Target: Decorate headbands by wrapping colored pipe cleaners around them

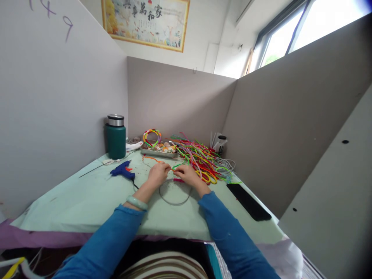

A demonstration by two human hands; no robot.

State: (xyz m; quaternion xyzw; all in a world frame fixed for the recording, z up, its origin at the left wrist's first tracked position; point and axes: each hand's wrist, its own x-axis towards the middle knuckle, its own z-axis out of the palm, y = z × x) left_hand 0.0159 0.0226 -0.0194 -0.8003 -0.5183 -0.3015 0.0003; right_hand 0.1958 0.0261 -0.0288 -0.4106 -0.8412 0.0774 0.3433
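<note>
We note both hands close together over the pale-covered desk (99,211), left hand (159,173) and right hand (187,175) pinched narrow on a thin, fuzzy orange strand (173,169) between their fingertips. Just below we see a slim grey ring (174,204) lying flat, a short pink piece (178,180) at its far side. Left of the hands: a hard blue glue gun (123,169). Farther out we log a shallow metal tray (159,154) with a multicoloured hoop (144,139), a tangled heap of fuzzy stems (200,155), a cylindrical green bottle (115,139) and a flat black slab (249,202).
</note>
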